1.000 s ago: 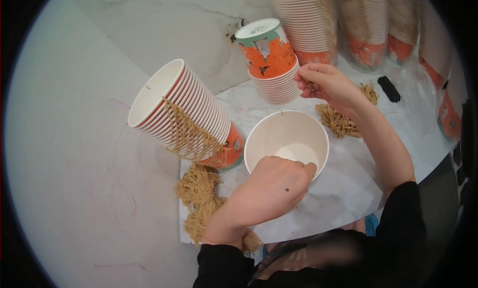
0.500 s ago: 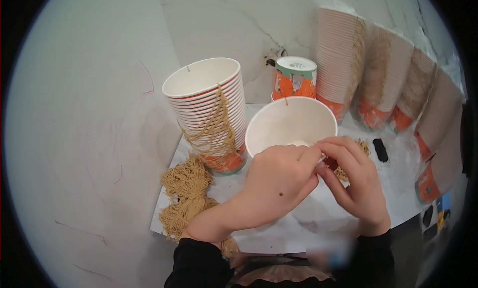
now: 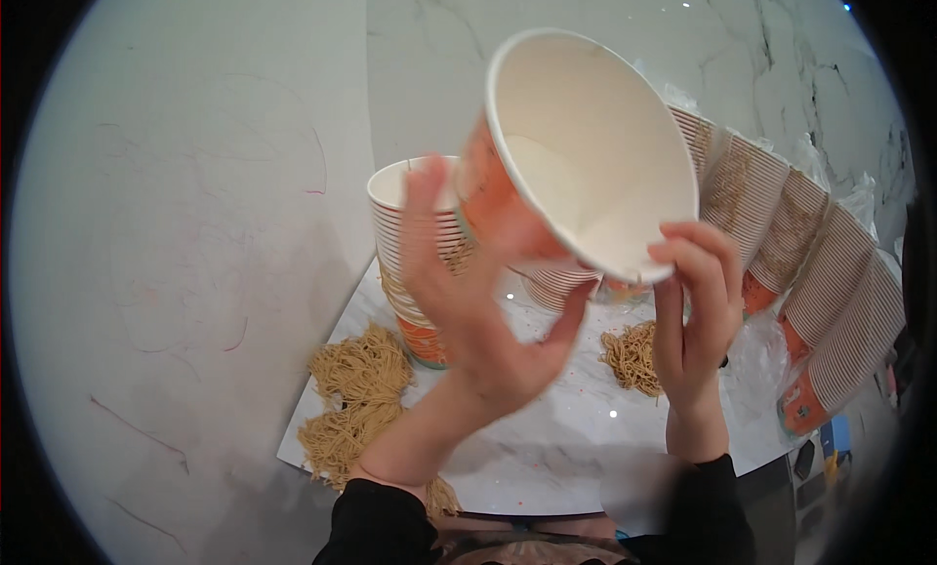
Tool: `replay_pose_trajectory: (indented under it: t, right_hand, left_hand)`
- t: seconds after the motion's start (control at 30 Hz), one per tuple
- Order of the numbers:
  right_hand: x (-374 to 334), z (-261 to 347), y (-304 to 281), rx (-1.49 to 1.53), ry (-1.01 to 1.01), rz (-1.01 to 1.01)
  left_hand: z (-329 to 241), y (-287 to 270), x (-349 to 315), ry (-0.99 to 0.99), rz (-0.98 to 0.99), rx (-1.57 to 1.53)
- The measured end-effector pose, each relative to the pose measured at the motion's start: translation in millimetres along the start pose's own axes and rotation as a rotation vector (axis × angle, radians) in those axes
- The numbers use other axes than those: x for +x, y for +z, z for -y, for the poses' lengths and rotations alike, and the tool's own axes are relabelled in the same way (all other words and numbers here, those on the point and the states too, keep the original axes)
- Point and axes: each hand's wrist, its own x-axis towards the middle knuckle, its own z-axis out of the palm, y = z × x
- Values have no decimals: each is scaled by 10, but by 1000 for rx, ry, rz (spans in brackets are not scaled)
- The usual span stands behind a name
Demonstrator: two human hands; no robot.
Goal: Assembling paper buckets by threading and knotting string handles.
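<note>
A large paper cup [image 3: 595, 145], white inside and orange outside, is tilted in the air with its mouth toward me. My right hand [image 3: 698, 292] pinches the lower right of its rim between thumb and fingers. Something small and pale shows at that spot, too small to make out. Beside the cup's orange wall, my left hand [image 3: 478, 311] is blurred, its fingers and thumb spread apart; whether it touches the wall I cannot tell. Behind the left hand stands a stack of cups [image 3: 390, 233] with tan cords on its side.
Bundles of tan cord [image 3: 361, 370] lie at the table's left edge. A smaller heap of cord [image 3: 632, 360] rests near my right hand. Several plastic-wrapped cup stacks [image 3: 830, 253] line the right side. The marbled white table [image 3: 547, 458] ends close to me.
The cup has risen off the table and tipped toward me. My hands, together near its rim before, have parted; the right grips the rim and the left has spread beside the wall.
</note>
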Motion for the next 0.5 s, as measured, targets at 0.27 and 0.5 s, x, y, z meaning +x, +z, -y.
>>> replay_pose_trajectory:
  t: [0.27, 0.5]
  right_hand:
    - [676, -189, 803, 193, -86, -117]
    - [1018, -436, 1174, 249, -131, -125]
  left_hand:
    - [651, -143, 115, -376, -24, -365]
    - [1011, -163, 52, -502, -7, -264]
